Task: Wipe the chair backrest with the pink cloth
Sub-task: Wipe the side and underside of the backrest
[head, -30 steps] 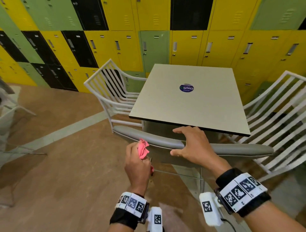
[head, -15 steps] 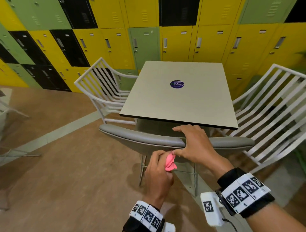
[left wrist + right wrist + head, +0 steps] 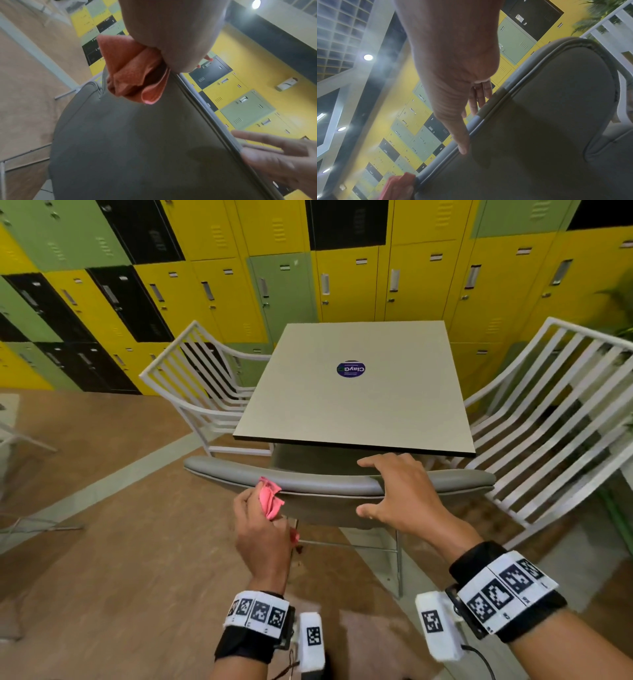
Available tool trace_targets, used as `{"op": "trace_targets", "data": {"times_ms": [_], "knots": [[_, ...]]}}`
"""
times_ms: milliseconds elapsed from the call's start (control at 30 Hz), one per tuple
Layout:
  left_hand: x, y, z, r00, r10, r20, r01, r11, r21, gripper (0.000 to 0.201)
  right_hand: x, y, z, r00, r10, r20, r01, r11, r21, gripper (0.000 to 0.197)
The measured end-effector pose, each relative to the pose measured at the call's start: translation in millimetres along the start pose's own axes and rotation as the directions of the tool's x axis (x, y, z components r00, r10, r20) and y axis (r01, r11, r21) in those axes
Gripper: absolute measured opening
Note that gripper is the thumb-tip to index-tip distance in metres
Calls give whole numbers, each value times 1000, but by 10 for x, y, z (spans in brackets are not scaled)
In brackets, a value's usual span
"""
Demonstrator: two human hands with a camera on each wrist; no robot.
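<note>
The grey padded chair backrest stands right in front of me, tucked up to the table. My left hand grips the bunched pink cloth and presses it on the back face near the top edge, left of centre. The left wrist view shows the cloth folded under the palm against the grey backrest. My right hand rests on the top edge further right, fingers straight over the rim, thumb spread off the back face. In the right wrist view those fingers lie over the backrest rim.
A square beige table with a round blue sticker stands just beyond the chair. White slatted chairs sit at its left and right. Yellow, green and black lockers line the wall. Brown floor lies to the left.
My left hand slid the cloth right towards my right hand, then back left and up to the top edge. My right thumb has lifted off the backrest.
</note>
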State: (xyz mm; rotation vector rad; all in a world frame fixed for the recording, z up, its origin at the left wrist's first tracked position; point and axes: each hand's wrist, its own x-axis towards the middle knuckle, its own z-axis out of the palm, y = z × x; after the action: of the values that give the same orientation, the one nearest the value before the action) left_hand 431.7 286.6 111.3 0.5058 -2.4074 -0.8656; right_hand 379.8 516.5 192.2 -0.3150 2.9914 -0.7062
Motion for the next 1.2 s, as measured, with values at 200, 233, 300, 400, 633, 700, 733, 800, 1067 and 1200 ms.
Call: {"op": "trace_targets", "data": {"times_ms": [200, 233, 300, 400, 633, 700, 733, 800, 1067, 1200], "knots": [[-305, 279, 184, 999, 42, -11, -43, 998, -38, 46, 26, 182, -27, 1000, -18, -11, 18, 1000, 1, 83], [-332, 303, 200, 999, 46, -4, -46, 998, -41, 45, 30, 198, -25, 1000, -20, -11, 20, 1000, 0, 83], [-385, 369, 235, 999, 45, -3, -45, 997, -62, 47, 31, 253, -27, 1000, -24, -9, 24, 1000, 5, 83], [-478, 433, 292, 999, 53, 12, -52, 995, -89, 49, 30, 322, -46, 999, -42, 1, 42, 999, 18, 85], [-678, 560, 479, 986, 151, 70, -144, 984, -101, 65, -6, 449, -91, 997, -72, 31, 71, 997, 31, 90], [-764, 632, 535, 976, 179, 123, -166, 980, -106, 69, -17, 499, -118, 997, -73, 27, 72, 997, 30, 89], [-807, 676, 558, 971, 191, 147, -175, 978, -113, 68, -25, 523, -131, 997, -70, 23, 69, 997, 31, 89], [-867, 776, 605, 961, 214, 178, -191, 972, -141, 61, -37, 578, -156, 998, -65, 14, 64, 998, 29, 89], [-1156, 1195, 825, 894, 324, 308, -274, 942, -194, 34, -229, 935, -332, 1000, -5, -25, 5, 1000, -17, 89], [-893, 1028, 540, 947, 271, 172, -248, 958, -145, 55, -337, 1124, -445, 996, 51, -75, -52, 999, -11, 89]]}}
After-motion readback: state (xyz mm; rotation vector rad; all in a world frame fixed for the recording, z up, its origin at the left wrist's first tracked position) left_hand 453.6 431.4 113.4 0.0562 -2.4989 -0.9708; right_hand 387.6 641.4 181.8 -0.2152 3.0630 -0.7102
